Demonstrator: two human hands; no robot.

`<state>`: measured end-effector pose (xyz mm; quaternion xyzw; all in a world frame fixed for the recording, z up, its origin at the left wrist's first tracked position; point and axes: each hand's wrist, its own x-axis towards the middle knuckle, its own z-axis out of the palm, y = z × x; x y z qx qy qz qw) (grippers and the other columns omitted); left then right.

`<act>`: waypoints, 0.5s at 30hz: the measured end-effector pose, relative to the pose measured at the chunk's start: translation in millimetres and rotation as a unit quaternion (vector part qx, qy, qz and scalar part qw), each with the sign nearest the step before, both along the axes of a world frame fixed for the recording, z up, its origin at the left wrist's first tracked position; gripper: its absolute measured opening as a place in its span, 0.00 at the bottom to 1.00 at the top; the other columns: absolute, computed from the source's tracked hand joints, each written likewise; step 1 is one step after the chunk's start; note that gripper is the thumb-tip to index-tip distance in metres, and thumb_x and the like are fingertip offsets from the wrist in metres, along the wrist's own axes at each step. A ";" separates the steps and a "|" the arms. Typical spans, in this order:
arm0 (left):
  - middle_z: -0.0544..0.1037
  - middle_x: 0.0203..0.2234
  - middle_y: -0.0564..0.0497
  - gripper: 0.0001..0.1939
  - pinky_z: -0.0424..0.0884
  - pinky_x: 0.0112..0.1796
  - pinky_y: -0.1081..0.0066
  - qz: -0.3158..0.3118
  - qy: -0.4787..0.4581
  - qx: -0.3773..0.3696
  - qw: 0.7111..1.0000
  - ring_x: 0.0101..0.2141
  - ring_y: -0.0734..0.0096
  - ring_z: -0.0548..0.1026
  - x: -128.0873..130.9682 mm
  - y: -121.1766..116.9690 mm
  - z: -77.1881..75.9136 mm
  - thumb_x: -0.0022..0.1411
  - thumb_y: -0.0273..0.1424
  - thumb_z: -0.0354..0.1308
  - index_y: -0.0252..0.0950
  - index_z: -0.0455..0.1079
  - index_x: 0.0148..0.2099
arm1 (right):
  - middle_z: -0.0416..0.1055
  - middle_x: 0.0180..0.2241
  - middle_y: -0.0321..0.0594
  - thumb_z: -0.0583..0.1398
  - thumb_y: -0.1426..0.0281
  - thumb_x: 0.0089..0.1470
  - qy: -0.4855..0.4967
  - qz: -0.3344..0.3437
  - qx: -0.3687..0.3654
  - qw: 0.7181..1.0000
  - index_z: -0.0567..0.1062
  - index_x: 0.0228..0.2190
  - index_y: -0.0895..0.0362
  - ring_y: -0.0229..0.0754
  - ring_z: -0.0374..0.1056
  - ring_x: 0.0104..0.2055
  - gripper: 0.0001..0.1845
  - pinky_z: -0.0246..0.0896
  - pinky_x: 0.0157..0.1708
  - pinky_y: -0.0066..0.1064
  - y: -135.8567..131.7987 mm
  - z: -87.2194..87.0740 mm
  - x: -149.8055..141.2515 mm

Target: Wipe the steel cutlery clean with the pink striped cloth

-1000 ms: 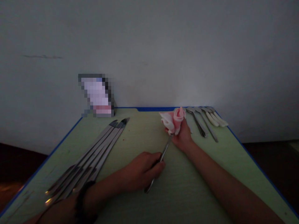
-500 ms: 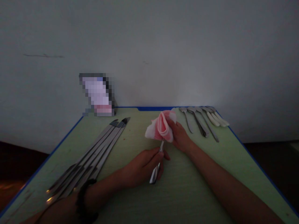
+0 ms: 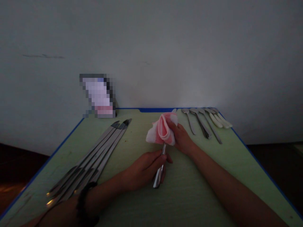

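In my left hand (image 3: 151, 168) is the shiny metal handle of what looks like a table knife (image 3: 157, 180), the fingers closed round it. A pink and white cloth (image 3: 163, 127) is folded about its upper part. My right hand (image 3: 182, 137) pinches the cloth from the right side. A narrow rounded metal tip shows just above the cloth; the stretch between is hidden. Several long table knives (image 3: 101, 149) lie side by side on the table, left of my left hand. Beyond my right hand lie several metal spoons (image 3: 200, 121).
White-handled spoons (image 3: 216, 120) lie at the far right of the pale green table (image 3: 134, 138), which has a blue edge. A blurred-out phone-like screen (image 3: 98, 96) leans on the wall (image 3: 151, 53) at the back left.
The cloth has shifted very slightly left, and a bit more of the metal tip shows above it. The handle's lower end sits slightly lower and further right. Both hands keep their grip.
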<state>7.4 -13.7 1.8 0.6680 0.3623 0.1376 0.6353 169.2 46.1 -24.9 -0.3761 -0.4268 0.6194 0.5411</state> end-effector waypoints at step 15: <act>0.67 0.23 0.56 0.18 0.64 0.29 0.75 -0.014 0.068 0.102 0.992 0.25 0.75 0.67 -0.3 0.7 11.9 0.67 0.40 0.41 0.36 0.68 0.39 | 0.66 0.22 0.35 0.58 0.55 0.49 -0.042 -0.002 0.009 0.999 0.73 0.26 0.55 0.36 0.58 0.24 0.16 0.53 0.26 0.28 -1.7 0.2 1.2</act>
